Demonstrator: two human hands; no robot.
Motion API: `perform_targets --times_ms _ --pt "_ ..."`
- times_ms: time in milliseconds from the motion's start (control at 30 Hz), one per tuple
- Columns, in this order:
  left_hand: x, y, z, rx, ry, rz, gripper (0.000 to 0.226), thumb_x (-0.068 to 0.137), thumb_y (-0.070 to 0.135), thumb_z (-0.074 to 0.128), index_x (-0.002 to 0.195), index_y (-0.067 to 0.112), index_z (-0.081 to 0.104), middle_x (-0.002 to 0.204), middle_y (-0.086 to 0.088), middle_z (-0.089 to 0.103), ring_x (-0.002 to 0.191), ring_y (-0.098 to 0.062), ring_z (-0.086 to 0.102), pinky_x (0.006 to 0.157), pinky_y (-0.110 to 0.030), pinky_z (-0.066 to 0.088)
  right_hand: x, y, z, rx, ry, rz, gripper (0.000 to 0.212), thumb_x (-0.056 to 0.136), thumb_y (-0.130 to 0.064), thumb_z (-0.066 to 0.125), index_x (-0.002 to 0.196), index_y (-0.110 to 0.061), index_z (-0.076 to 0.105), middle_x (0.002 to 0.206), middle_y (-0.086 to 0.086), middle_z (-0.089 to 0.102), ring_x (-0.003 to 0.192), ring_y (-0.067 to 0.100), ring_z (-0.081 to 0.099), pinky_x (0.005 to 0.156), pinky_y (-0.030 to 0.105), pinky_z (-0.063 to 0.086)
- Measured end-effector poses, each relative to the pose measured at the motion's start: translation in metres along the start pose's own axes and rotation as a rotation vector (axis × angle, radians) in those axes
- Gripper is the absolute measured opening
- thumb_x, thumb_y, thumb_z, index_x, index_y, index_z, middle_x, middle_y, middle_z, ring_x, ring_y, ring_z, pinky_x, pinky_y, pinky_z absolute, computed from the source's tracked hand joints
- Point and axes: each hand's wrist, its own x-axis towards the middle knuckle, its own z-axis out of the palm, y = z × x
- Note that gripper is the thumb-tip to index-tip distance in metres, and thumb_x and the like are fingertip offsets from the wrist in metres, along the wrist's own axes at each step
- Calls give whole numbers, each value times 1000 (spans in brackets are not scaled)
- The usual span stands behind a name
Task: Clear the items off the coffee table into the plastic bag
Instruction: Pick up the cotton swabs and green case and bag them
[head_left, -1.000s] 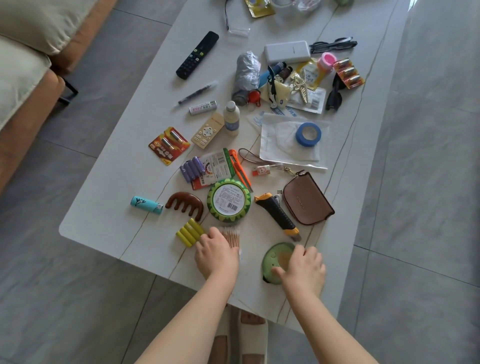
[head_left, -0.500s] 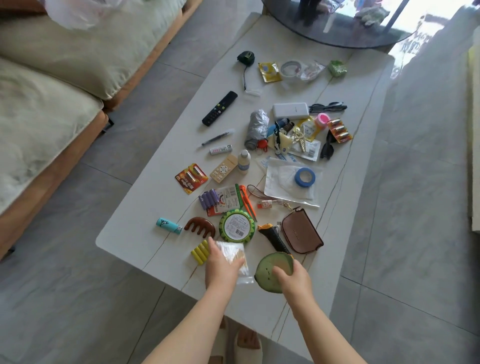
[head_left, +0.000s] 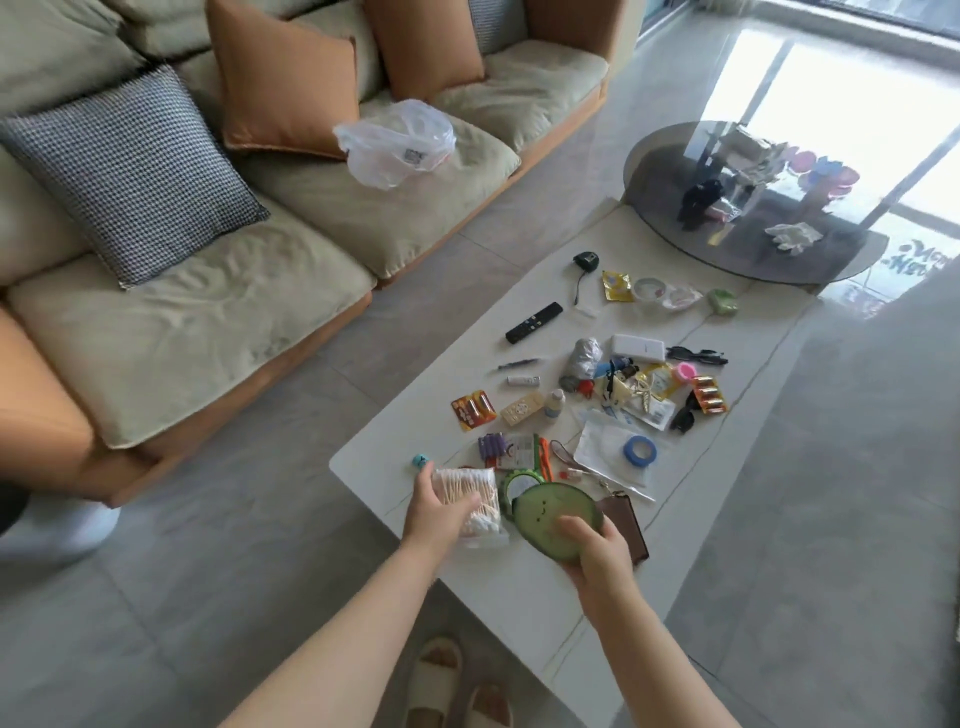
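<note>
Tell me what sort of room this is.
Most likely a home living room: a cushioned sofa with throw pillows, a white coffee table strewn with household items, and a remote control.

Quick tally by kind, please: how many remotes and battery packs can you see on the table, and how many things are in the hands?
Remotes: 2, black remote and beige remote
Battery packs: 3, red pack, purple pack, orange pack
Held: 2, cotton swab packet in left hand, green round pouch in right hand
Total: 7
</note>
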Motion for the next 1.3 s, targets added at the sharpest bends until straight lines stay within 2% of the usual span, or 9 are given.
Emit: perform_targets --times_ms 100,200,400,467,567,733,867,967,1300 --pt "-28 11 -35 -80 87 0 69 89 3 53 148 22 22 147 -10 36 126 -28 47 82 -31 47 -27 -6 15 -7 -44 22 30 84 2 59 113 -7 57 101 14 61 88 26 58 74 38 53" --pt "-51 22 -73 -124 180 24 65 91 2 46 149 19 23 149 -10 34 127 -27 45 81 -27 40 -46 -10 37 -48 -73 44 35 84 1 60 118 -7 55 101 13 60 82 24 57 69 36 52" --pt "-68 35 -144 -207 282 50 69 87 1 54 148 13 23 144 -9 43 121 -25 53 87 -27 45 -78 -21 103 -154 -89 60 43 83 -3 64 124 -10 53 111 15 57 94 29 57 63 32 51" --pt "-70 39 -168 -240 266 57 59 85 -3 55 140 7 38 127 -9 56 99 -19 61 70 -18 51 -87 -23 128 -170 -117 37 40 84 -2 63 122 -8 53 110 15 57 96 31 56 59 31 49" --pt "-73 44 -202 -271 242 94 42 84 -10 54 124 3 53 103 -9 62 76 -12 61 43 -10 48 -101 -20 165 -157 -157 12 39 84 3 61 121 -6 54 114 18 57 101 35 56 70 38 52" --pt "-63 42 -271 -359 201 132 53 83 -6 60 132 13 48 112 -10 62 94 -24 62 63 -25 49 -127 -1 223 -97 -153 -49 43 84 6 60 125 -6 51 108 14 55 112 39 55 85 45 51" --pt "-51 41 -335 -344 138 156 42 85 -6 61 124 5 53 104 -10 64 95 -29 64 88 -40 50 -156 21 269 -68 -153 -92 32 83 3 64 109 -12 54 106 13 56 94 31 56 63 37 50" --pt "-40 42 -381 -333 115 187 26 86 -4 61 111 2 59 89 -6 66 79 -21 63 75 -35 50 -170 38 306 -82 -149 -127 29 82 0 66 105 -11 54 104 12 57 80 21 56 57 29 47" --pt "2 60 -470 -363 68 192 26 89 -3 57 111 12 55 83 -1 63 71 -17 60 56 -24 44 -179 60 391 -51 -117 -128 32 82 -1 68 109 -9 55 98 10 61 92 26 58 63 29 51"
